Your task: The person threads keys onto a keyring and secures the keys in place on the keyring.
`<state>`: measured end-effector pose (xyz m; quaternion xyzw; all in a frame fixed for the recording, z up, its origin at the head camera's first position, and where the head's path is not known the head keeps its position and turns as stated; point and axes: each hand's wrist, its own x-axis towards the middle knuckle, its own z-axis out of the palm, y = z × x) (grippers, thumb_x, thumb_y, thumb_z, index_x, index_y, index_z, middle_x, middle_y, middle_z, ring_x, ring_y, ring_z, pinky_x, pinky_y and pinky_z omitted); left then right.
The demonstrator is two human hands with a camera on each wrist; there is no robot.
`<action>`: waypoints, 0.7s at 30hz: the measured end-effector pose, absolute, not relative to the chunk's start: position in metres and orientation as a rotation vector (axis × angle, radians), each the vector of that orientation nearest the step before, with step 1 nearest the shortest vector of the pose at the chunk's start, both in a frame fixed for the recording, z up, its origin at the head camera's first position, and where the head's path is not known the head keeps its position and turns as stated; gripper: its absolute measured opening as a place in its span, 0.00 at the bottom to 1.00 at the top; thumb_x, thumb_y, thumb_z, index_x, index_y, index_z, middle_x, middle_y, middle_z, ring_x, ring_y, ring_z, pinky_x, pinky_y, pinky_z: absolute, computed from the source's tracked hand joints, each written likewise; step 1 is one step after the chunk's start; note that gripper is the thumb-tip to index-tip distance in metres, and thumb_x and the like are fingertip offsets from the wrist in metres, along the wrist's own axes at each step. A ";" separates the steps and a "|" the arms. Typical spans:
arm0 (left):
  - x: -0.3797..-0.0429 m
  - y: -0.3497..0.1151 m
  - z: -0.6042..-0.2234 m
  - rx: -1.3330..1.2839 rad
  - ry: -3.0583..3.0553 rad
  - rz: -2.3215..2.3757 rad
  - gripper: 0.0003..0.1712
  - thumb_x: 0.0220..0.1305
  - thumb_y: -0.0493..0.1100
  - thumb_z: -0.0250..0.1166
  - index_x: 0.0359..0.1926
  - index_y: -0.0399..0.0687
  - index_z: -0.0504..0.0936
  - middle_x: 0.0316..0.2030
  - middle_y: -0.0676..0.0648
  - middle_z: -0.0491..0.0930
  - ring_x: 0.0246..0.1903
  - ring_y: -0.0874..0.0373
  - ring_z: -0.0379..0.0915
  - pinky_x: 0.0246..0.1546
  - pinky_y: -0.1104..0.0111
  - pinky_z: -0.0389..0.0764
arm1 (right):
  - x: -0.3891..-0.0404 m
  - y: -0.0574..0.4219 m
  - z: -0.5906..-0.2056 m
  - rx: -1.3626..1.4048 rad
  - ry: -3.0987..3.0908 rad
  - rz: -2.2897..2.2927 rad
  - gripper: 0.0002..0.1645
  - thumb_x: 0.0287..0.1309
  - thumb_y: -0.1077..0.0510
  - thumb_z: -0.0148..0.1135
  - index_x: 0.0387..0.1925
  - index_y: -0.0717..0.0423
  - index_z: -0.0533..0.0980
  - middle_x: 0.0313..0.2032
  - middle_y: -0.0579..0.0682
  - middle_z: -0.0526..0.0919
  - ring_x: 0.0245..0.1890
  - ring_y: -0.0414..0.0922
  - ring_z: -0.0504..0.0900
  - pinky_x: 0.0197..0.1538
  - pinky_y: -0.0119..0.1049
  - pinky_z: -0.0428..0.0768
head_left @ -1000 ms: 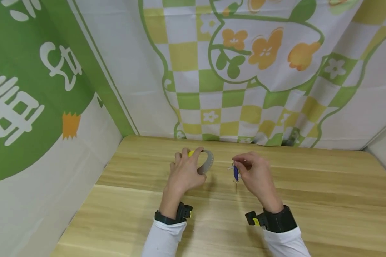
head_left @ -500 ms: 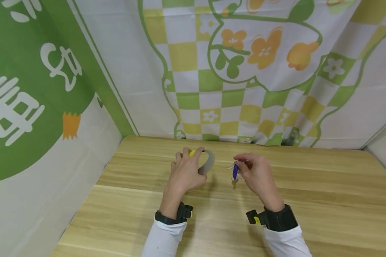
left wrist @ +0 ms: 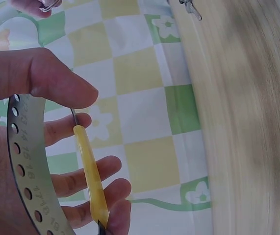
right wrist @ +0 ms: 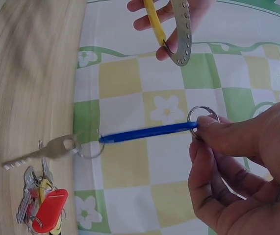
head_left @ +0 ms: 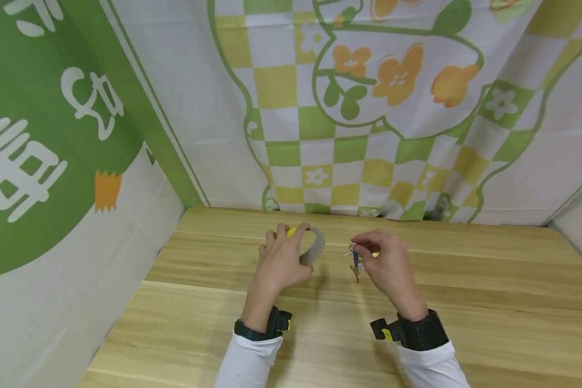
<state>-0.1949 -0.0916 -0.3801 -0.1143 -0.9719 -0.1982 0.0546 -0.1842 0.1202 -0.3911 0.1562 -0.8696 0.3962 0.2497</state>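
Note:
My left hand [head_left: 278,258] grips a large round metal key ring [left wrist: 34,161] by its yellow sleeve [left wrist: 89,171]. Numbered holes run along the flat metal band. To the right of it, my right hand [head_left: 388,267] pinches a small split ring [right wrist: 203,107] between thumb and forefinger. From that ring hangs a blue key tag [right wrist: 147,132], with a metal key [right wrist: 56,148] dangling at its lower end. A red key tag [right wrist: 51,210] with several more keys appears lower down in the right wrist view; what bears it is hidden. The two hands are apart.
A wooden table [head_left: 320,345] lies beneath both hands. Behind it hangs a green and yellow checked curtain [head_left: 317,129], and a green and white printed cloth [head_left: 77,215] closes off the left side. Black camera straps [head_left: 422,328] circle the wrists.
The blue tag and its key have swung and turned beneath the right fingers, and the tag now looks narrower. A bit of yellow shows beside that hand. The left hand has barely moved.

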 end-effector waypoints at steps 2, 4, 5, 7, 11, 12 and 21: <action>-0.195 -0.091 -0.380 -0.352 -2.949 -0.602 0.48 0.37 0.46 0.63 0.66 0.61 0.62 0.57 0.38 0.62 0.53 0.39 0.58 0.39 0.46 0.66 | -0.185 0.120 -0.391 0.425 -2.363 1.088 0.07 0.48 0.63 0.65 0.33 0.53 0.81 0.30 0.43 0.79 0.28 0.36 0.76 0.33 0.31 0.74; -0.195 -0.090 -0.379 -0.359 -2.946 -0.598 0.48 0.36 0.46 0.63 0.66 0.61 0.62 0.57 0.38 0.63 0.53 0.39 0.58 0.39 0.47 0.66 | -0.185 0.120 -0.391 0.422 -2.355 1.104 0.07 0.48 0.63 0.65 0.32 0.53 0.80 0.30 0.43 0.80 0.28 0.35 0.77 0.33 0.30 0.74; -0.195 -0.090 -0.379 -0.363 -2.944 -0.596 0.48 0.36 0.46 0.63 0.66 0.61 0.62 0.57 0.38 0.63 0.53 0.39 0.59 0.39 0.47 0.66 | -0.185 0.119 -0.391 0.418 -2.350 1.110 0.06 0.47 0.62 0.66 0.32 0.53 0.80 0.29 0.43 0.80 0.28 0.35 0.77 0.33 0.30 0.74; -0.195 -0.089 -0.378 -0.370 -2.942 -0.593 0.48 0.36 0.46 0.63 0.66 0.61 0.62 0.57 0.38 0.63 0.52 0.40 0.59 0.39 0.47 0.66 | -0.186 0.119 -0.391 0.409 -2.338 1.127 0.06 0.47 0.62 0.66 0.30 0.52 0.79 0.28 0.42 0.80 0.27 0.35 0.78 0.32 0.30 0.74; -0.195 -0.088 -0.378 -0.383 -2.934 -0.591 0.48 0.36 0.47 0.64 0.66 0.61 0.63 0.57 0.38 0.63 0.52 0.40 0.59 0.39 0.48 0.67 | -0.187 0.118 -0.389 0.390 -2.318 1.133 0.06 0.45 0.62 0.67 0.27 0.52 0.78 0.25 0.41 0.80 0.25 0.34 0.78 0.30 0.29 0.74; -0.195 -0.088 -0.378 -0.384 -2.935 -0.590 0.48 0.36 0.47 0.65 0.66 0.61 0.63 0.57 0.38 0.63 0.52 0.40 0.59 0.38 0.49 0.67 | -0.187 0.118 -0.389 0.387 -2.315 1.134 0.06 0.45 0.63 0.68 0.26 0.51 0.78 0.25 0.41 0.80 0.25 0.34 0.78 0.30 0.29 0.74; -0.192 -0.086 -0.379 -0.422 -2.951 -0.575 0.49 0.36 0.48 0.65 0.66 0.63 0.62 0.57 0.39 0.62 0.53 0.41 0.58 0.39 0.49 0.66 | -0.185 0.118 -0.392 0.394 -2.323 1.115 0.05 0.46 0.62 0.66 0.26 0.51 0.78 0.24 0.41 0.77 0.23 0.34 0.75 0.28 0.30 0.74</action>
